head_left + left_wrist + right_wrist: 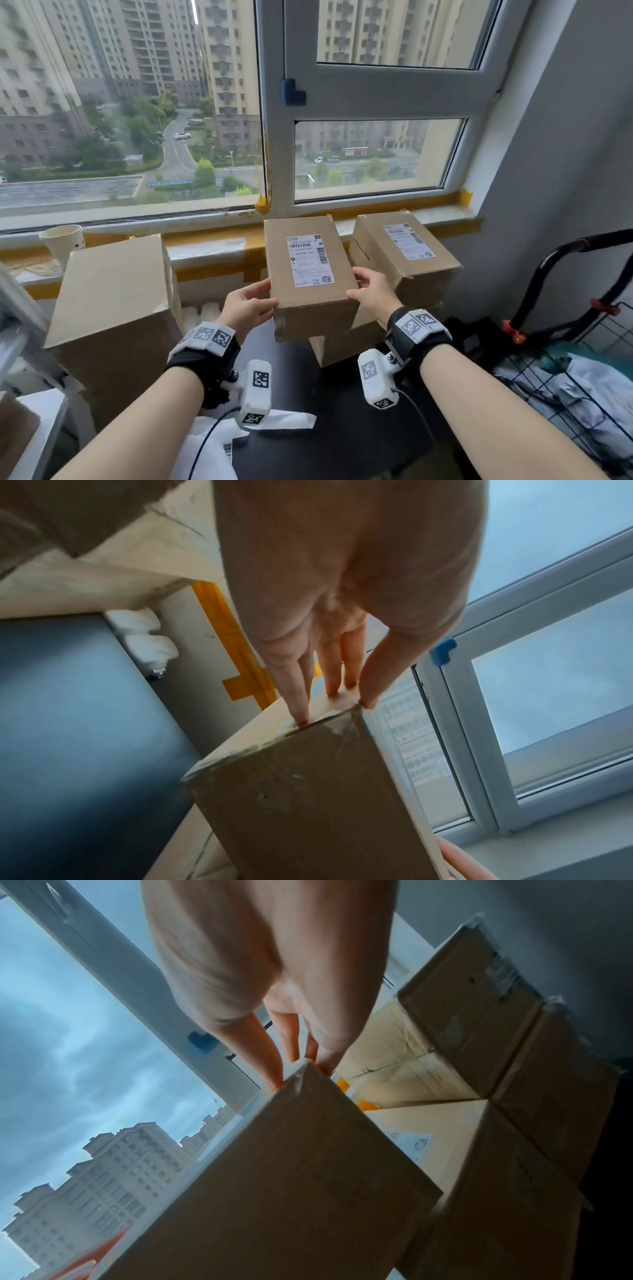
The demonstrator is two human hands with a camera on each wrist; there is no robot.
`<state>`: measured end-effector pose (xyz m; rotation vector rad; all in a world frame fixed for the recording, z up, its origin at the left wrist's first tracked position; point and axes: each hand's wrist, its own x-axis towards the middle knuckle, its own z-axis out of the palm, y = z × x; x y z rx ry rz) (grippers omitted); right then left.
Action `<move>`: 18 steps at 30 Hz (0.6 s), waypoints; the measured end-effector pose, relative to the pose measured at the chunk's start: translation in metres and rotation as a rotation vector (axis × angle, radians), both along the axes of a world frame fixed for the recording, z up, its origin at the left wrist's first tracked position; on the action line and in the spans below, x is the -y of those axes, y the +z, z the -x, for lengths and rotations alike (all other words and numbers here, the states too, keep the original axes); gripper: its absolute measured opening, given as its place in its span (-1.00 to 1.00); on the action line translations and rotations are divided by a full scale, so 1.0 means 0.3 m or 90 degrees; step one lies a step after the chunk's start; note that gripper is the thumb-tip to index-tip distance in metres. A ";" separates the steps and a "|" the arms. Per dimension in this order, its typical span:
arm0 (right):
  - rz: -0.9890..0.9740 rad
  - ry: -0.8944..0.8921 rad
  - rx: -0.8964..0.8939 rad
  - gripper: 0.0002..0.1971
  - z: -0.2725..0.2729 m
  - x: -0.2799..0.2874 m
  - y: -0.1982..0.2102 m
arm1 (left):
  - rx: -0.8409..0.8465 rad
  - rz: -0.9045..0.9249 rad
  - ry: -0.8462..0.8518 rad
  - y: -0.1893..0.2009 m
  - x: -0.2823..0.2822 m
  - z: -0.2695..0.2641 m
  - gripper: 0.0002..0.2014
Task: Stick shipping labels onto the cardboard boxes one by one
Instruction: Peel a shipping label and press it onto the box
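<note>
Labelled cardboard box (310,274) held aloft at 12 o'clock, over the black desk (342,428). Left hand (248,306) at 9, right hand (371,291) at 3, fingers clamped on near corners. Probably light, stiff; best gripped at side edges.

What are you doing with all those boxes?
A person is sticking shipping labels on boxes. Right now both hands hold one box up by the window: the left hand grips its left side and the right hand its right side. It already has a white label on top. A stack of boxes to the right has a label on its top box too. The big box on the left shows no label.
</note>
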<state>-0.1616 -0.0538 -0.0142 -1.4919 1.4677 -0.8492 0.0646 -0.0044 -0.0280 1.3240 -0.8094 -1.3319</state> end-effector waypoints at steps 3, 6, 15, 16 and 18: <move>0.006 -0.009 -0.013 -0.51 0.049 0.033 0.010 | -0.015 -0.004 -0.019 0.003 0.034 0.057 -0.48; 0.015 -0.005 -0.058 -0.54 0.089 0.062 0.002 | -0.025 -0.016 -0.035 -0.008 0.063 0.116 -0.46; 0.033 0.094 -0.301 -0.49 0.116 0.131 -0.041 | -0.035 -0.016 -0.032 0.007 0.112 0.211 -0.41; 0.031 0.099 -0.306 -0.50 0.119 0.134 -0.044 | -0.037 -0.016 -0.023 0.009 0.118 0.220 -0.40; 0.032 0.107 -0.315 -0.52 0.125 0.143 -0.044 | -0.040 -0.015 -0.001 0.007 0.128 0.242 -0.40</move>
